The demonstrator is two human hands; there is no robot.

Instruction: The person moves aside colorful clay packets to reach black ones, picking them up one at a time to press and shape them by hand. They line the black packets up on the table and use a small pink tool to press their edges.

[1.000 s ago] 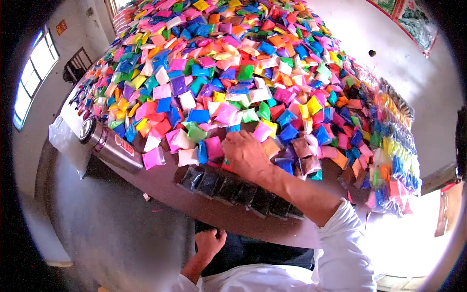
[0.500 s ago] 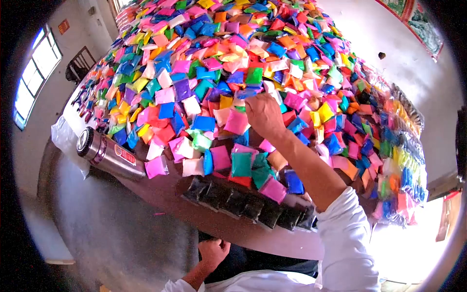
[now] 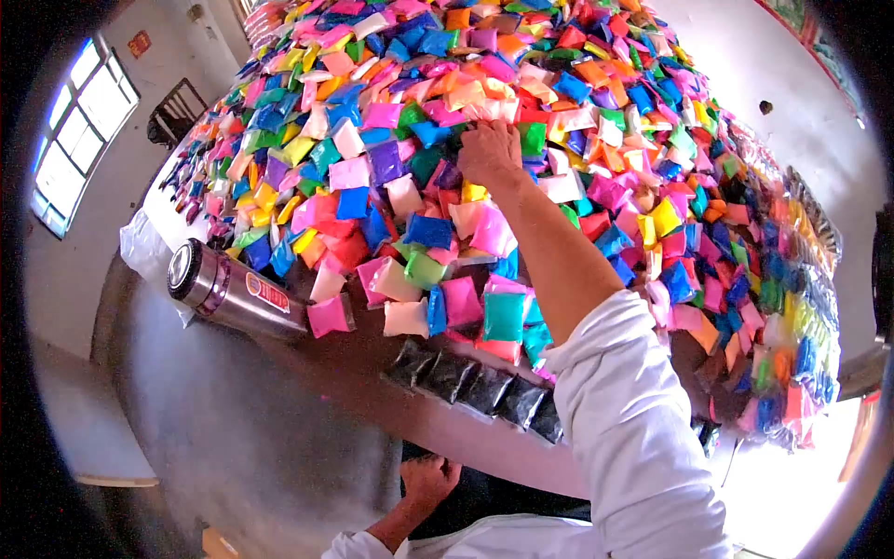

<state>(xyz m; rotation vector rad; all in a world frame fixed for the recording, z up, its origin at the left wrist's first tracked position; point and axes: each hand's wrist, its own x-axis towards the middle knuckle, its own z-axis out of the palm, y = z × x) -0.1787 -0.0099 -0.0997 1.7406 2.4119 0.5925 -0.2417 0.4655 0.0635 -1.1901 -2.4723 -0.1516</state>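
My right hand point(image 3: 489, 156) reaches far into a heap of small colourful packets point(image 3: 503, 317), fingers bent down and closed among them. Its fingertips are hidden, so what they pinch cannot be made out. A green packet point(image 3: 533, 139) lies just right of the hand, and a blue one point(image 3: 430, 133) to its left. Low in the view, by my lap and the near table edge, my left hand point(image 3: 430, 480) rests curled in a fist, with nothing showing in it. Between the hands lies a row of several black packets point(image 3: 485, 391), partly covered by my right sleeve.
A steel thermos flask point(image 3: 237, 291) lies on its side at the table's left edge point(image 3: 349, 368). Clear plastic point(image 3: 149, 252) hangs over the edge beyond it. More packets are piled at the far right point(image 3: 801, 317). A window point(image 3: 86, 130) is on the left wall.
My right hand has moved farther into the heap, away from me. The view has shifted, and my right sleeve now covers part of the black row. My left fist stays by my lap.
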